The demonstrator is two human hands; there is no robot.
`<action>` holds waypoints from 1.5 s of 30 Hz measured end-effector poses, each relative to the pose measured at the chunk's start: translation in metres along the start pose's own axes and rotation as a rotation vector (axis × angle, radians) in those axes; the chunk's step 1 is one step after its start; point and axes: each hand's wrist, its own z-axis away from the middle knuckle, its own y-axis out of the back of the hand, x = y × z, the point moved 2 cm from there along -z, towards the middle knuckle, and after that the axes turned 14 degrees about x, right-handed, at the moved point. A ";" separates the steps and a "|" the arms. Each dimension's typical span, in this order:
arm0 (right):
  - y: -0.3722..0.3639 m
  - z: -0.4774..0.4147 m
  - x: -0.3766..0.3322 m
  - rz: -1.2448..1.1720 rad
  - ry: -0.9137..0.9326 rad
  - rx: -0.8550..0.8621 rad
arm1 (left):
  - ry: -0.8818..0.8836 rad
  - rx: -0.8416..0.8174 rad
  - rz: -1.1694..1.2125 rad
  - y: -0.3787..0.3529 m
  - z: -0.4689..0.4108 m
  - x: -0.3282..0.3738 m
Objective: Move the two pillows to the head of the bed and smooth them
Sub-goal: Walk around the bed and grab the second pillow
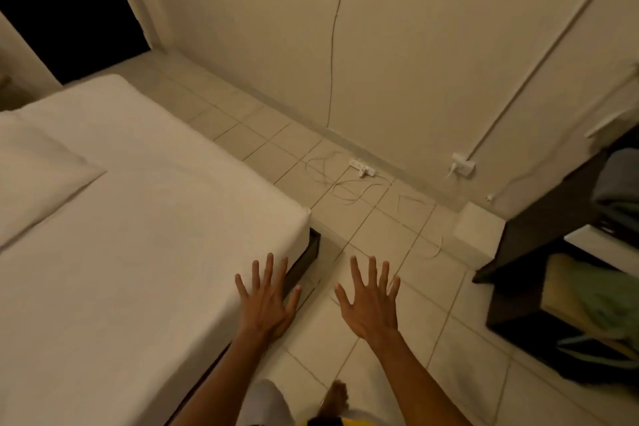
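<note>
A bed (155, 218) with a white sheet fills the left half of the head view. One white pillow (38, 176) lies flat on it at the far left, partly cut off by the frame edge. A second pillow is not in view. My left hand (266, 297) is stretched out, fingers spread, over the bed's right edge near its corner, holding nothing. My right hand (371, 297) is spread the same way over the tiled floor beside the bed, also empty.
A power strip (362, 168) with loose white cables lies on the tiled floor by the wall. A wall socket (463, 166) is to its right. Dark open shelving (570, 270) with folded cloth stands at the right. A dark doorway (69, 3) is at the upper left.
</note>
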 end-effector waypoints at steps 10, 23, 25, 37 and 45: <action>0.026 -0.131 0.081 -0.031 -0.006 0.048 | 0.033 -0.014 0.035 -0.010 -0.109 0.098; 0.053 -0.342 0.148 0.026 0.046 0.046 | 0.008 0.053 0.047 -0.025 -0.318 0.191; 0.053 -0.369 0.149 0.025 0.080 0.016 | 0.018 0.077 0.055 -0.021 -0.342 0.197; 0.048 -0.578 0.112 0.039 0.360 -0.072 | 0.302 0.166 0.067 -0.006 -0.485 0.192; 0.035 -0.690 0.064 0.126 0.670 -0.157 | 0.526 0.187 0.002 0.006 -0.549 0.186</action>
